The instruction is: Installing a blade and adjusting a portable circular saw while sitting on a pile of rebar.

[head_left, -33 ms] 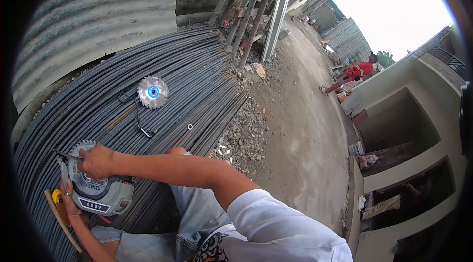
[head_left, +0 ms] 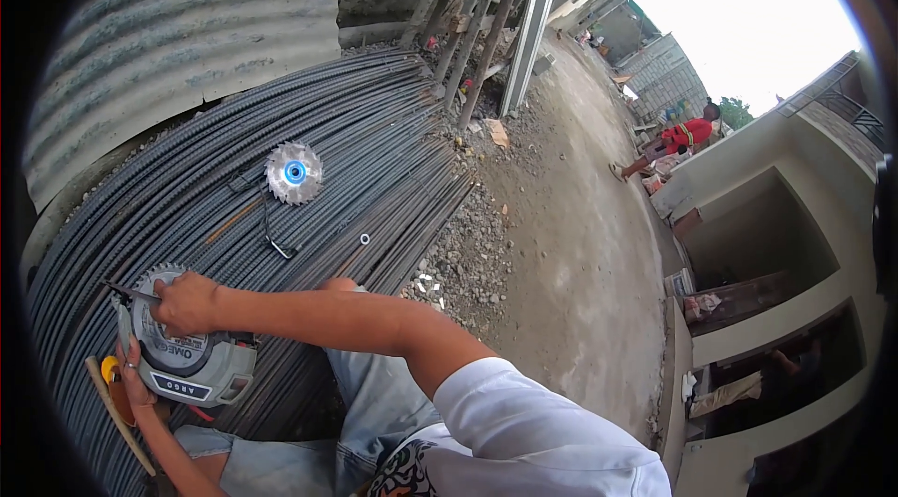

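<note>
A grey circular saw (head_left: 201,377) lies on its side at the lower left, its toothed blade (head_left: 166,274) partly hidden behind my right hand. My right hand (head_left: 187,303) is closed over the blade area. From its fingers a thin pointed dark metal tool (head_left: 129,290) sticks out to the left; its kind cannot be made out. My left hand (head_left: 137,375) grips the saw's base edge from below, fingers partly hidden. Beside that hand are a yellow-orange piece (head_left: 110,369) and a thin wooden strip (head_left: 122,417). Another round saw blade (head_left: 292,190) with a blue centre rests farther off.
Bundled ribbed steel bars (head_left: 178,160) lie under everything here. A small black-handled bent tool (head_left: 280,247) and a metal ring (head_left: 365,239) rest on them. Corrugated sheet (head_left: 196,29) stands behind, gravel (head_left: 468,263) borders the bars, and a person in red (head_left: 687,132) is far right.
</note>
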### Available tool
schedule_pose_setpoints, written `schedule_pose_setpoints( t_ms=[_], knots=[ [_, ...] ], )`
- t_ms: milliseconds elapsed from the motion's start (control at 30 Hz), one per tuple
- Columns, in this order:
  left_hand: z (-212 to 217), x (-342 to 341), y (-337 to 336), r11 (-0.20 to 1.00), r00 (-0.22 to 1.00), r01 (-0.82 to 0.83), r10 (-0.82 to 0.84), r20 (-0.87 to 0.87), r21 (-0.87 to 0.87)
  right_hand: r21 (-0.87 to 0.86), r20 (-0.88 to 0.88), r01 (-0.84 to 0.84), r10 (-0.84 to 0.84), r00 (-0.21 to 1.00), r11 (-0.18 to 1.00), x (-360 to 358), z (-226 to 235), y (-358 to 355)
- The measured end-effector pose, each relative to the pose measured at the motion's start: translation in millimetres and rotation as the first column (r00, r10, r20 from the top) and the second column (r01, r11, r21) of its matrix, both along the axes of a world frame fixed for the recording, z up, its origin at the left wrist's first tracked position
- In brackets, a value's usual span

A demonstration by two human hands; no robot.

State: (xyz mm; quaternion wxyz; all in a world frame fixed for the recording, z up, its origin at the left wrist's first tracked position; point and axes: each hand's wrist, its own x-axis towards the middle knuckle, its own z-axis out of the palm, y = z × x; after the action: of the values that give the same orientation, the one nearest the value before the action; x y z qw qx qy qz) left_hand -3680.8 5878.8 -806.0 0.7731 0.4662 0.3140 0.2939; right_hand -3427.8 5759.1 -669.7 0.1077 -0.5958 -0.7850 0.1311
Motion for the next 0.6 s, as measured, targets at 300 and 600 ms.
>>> schedule_pose_setpoints(
  t_ms=[300,600],
  knots=[
    [64,44,-43,1.0,0.999,-0.01,0.011,0.039,-0.015,-0.088,0.049,-0.061,0.065,0.997,0.994,20,25,-18],
    [87,35,-42,0.999,0.997,0.037,-0.035,0.07,-0.026,-0.079,0.01,-0.043,0.044,0.999,0.996,9,23,-7]
  ],
)
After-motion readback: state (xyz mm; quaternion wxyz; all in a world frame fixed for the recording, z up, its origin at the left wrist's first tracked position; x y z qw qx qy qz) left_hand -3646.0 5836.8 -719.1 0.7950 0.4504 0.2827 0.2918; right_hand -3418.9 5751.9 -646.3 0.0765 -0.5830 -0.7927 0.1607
